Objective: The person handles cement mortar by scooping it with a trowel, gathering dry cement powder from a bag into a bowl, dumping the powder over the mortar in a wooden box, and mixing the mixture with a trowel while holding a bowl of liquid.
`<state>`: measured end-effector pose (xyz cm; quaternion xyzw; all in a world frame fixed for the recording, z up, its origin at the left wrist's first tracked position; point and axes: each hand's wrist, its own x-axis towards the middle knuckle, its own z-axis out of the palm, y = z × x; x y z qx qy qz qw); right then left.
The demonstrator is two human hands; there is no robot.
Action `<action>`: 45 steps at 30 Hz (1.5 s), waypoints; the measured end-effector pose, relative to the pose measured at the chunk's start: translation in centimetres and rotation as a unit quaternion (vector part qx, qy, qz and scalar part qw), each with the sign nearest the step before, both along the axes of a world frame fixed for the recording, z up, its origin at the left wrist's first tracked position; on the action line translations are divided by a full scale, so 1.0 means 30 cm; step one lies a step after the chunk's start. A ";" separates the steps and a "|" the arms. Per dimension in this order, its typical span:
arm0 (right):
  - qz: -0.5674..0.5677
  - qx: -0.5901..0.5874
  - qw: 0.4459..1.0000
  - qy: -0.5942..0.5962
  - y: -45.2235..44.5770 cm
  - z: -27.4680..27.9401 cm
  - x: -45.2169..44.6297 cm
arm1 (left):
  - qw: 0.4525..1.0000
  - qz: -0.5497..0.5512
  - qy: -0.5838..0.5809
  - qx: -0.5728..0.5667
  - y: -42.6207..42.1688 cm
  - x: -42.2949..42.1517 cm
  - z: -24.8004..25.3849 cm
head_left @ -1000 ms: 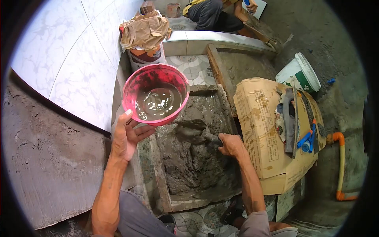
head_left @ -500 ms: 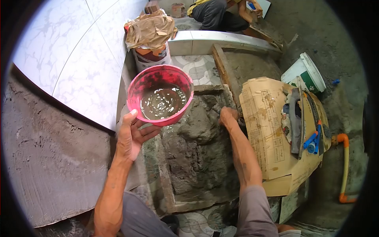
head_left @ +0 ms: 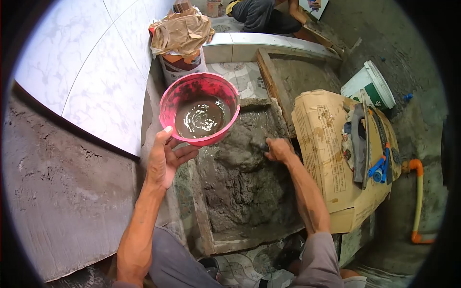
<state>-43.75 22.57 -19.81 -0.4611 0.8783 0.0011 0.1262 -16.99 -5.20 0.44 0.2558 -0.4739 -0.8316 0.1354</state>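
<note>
My left hand [head_left: 165, 156] holds a pink plastic bowl [head_left: 165, 108] by its near left rim, with the fingers under its side. Greyish water [head_left: 201, 117] ripples inside, and dark stains cover the inner wall. Below and to the right lies a shallow wooden-edged trough [head_left: 204, 221] filled with wet grey mortar [head_left: 245, 192]. Over the trough's right part, my right hand [head_left: 280, 150] is closed, its knuckles close to the mortar. What its fingers grip is hidden against the grey mix.
Right of the trough, a flattened cardboard piece [head_left: 319, 158] carries tools with blue handles [head_left: 379, 168]. Behind it a white bucket [head_left: 367, 86] leans over. A paper-topped sack [head_left: 182, 62] stands by the tiled wall [head_left: 101, 57]. Past a low ledge [head_left: 249, 38] crouches another person [head_left: 261, 17].
My right hand has moved slightly down and toward me over the mortar. The bowl has shifted a little right and up in view, and the water's ripples have changed.
</note>
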 end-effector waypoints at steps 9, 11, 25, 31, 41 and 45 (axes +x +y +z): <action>0.041 -0.085 0.992 0.089 0.154 0.240 0.316 | 1.000 0.015 0.010 0.008 -0.002 -0.001 0.010; -0.097 -0.109 0.984 0.101 0.128 0.205 0.295 | 1.000 0.011 0.013 0.005 0.000 -0.001 0.015; -0.213 0.018 0.970 0.114 -0.049 -0.147 -0.034 | 0.999 0.033 0.023 0.009 0.002 0.039 0.035; -0.186 0.004 0.978 0.098 -0.180 -0.055 -0.098 | 0.997 0.063 0.034 0.019 0.020 0.051 0.061; 0.013 0.069 0.992 0.102 -0.318 -0.014 -0.205 | 0.995 0.087 0.048 0.006 0.057 0.128 0.131; 0.064 0.052 0.994 0.072 -0.376 -0.046 -0.208 | 0.995 0.089 0.040 -0.005 0.070 0.135 0.151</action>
